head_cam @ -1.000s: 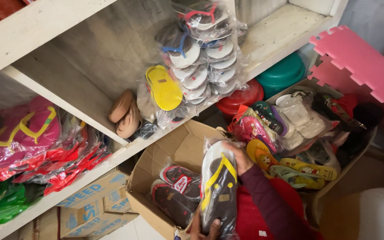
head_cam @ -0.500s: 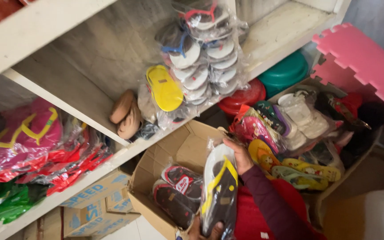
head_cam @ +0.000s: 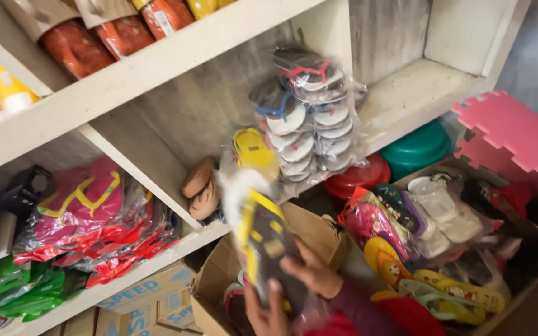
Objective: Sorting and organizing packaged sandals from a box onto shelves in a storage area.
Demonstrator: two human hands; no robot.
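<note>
I have both hands on the bagged black-and-yellow sandals [head_cam: 268, 249], above the cardboard box [head_cam: 219, 283]: right hand [head_cam: 311, 272] closed round the side, left hand [head_cam: 269, 311] cupping beneath. Light, floppy, slippery plastic; I'd grip the soles.

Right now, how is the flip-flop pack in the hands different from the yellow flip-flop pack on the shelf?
The held pack is dark with yellow straps; the shelf pack is bright yellow. The held pack is gripped by both hands, the left hand below and the right hand at its side, above the cardboard box; the shelf pack leans untouched in the white shelf. The held pack is blurred; the shelf pack is sharper. Both are wrapped in clear plastic.
</note>
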